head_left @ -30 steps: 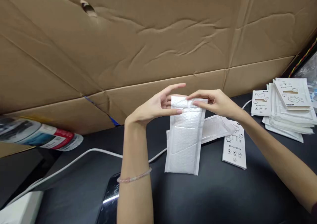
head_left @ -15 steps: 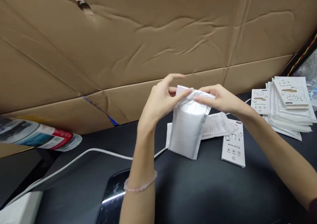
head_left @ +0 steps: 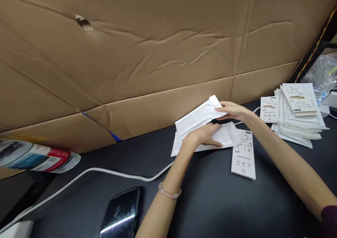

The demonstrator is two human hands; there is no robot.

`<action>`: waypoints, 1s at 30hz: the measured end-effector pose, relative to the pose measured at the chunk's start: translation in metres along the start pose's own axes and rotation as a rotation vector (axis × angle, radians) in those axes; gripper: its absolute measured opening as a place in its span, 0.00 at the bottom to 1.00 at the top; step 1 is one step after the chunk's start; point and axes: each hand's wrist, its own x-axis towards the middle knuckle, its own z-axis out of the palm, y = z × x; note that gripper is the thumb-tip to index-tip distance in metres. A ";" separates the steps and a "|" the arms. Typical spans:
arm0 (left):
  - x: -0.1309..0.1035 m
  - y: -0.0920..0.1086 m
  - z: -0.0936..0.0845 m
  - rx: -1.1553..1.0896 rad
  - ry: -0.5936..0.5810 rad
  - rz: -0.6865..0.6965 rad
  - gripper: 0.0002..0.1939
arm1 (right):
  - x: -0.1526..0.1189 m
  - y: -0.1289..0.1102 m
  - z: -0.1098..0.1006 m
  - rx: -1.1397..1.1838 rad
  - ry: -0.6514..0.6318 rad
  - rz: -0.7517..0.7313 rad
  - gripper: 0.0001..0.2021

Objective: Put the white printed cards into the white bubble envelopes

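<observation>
My right hand (head_left: pixel 231 111) pinches the end of a white padded envelope (head_left: pixel 197 118), which is held tilted near the cardboard wall. A second padded envelope (head_left: pixel 228 134) lies flat on the dark table, partly under the first one. My left hand (head_left: pixel 202 136) rests over this lower envelope, thumb and fingers apart. A clear bubble-lined edge sticks out at its right end. Just right of it lies a white Hello Kitty box (head_left: pixel 243 157), its upper corner close to the bubble lining.
A stack of white padded envelopes (head_left: pixel 297 125) with a printed box (head_left: pixel 299 99) on top stands at the right. Another printed box (head_left: pixel 269 110) is beside it. A black phone (head_left: pixel 121 210), white cable (head_left: pixel 116 173) and bottle (head_left: pixel 39 155) are on the left. Cardboard (head_left: pixel 158 62) rises behind.
My left hand has let go of the upper envelope and moved down onto the lower one. The upper envelope has swung from hanging upright to lying tilted leftward in my right hand.
</observation>
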 end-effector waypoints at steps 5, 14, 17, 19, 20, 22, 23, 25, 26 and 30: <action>0.015 -0.002 0.014 0.080 0.034 -0.041 0.53 | 0.012 0.019 -0.008 -0.391 0.075 0.096 0.10; -0.018 -0.004 -0.023 -0.028 0.117 0.052 0.30 | 0.006 0.014 -0.016 -0.842 0.226 0.219 0.18; -0.045 -0.013 -0.044 -0.198 0.292 0.083 0.27 | -0.013 -0.004 -0.035 -0.879 0.198 0.295 0.23; -0.059 -0.019 -0.053 -0.308 0.478 0.079 0.26 | -0.027 -0.016 -0.046 -0.866 0.092 0.370 0.26; -0.064 -0.021 -0.055 -0.360 0.560 0.066 0.25 | -0.034 -0.020 -0.048 -0.845 -0.017 0.439 0.27; -0.066 -0.025 -0.056 -0.444 0.676 0.036 0.25 | -0.043 -0.023 -0.046 -0.814 -0.149 0.517 0.27; -0.064 -0.026 -0.055 -0.473 0.712 0.026 0.25 | -0.046 -0.023 -0.042 -0.814 -0.188 0.524 0.27; -0.058 -0.028 -0.052 -0.514 0.740 0.007 0.29 | -0.049 -0.019 -0.029 -0.866 -0.211 0.489 0.30; -0.054 -0.029 -0.049 -0.536 0.746 -0.008 0.30 | -0.052 -0.016 -0.022 -0.907 -0.216 0.460 0.33; -0.037 -0.034 -0.039 -0.667 0.759 -0.074 0.27 | -0.070 -0.007 -0.004 -1.047 -0.214 0.410 0.49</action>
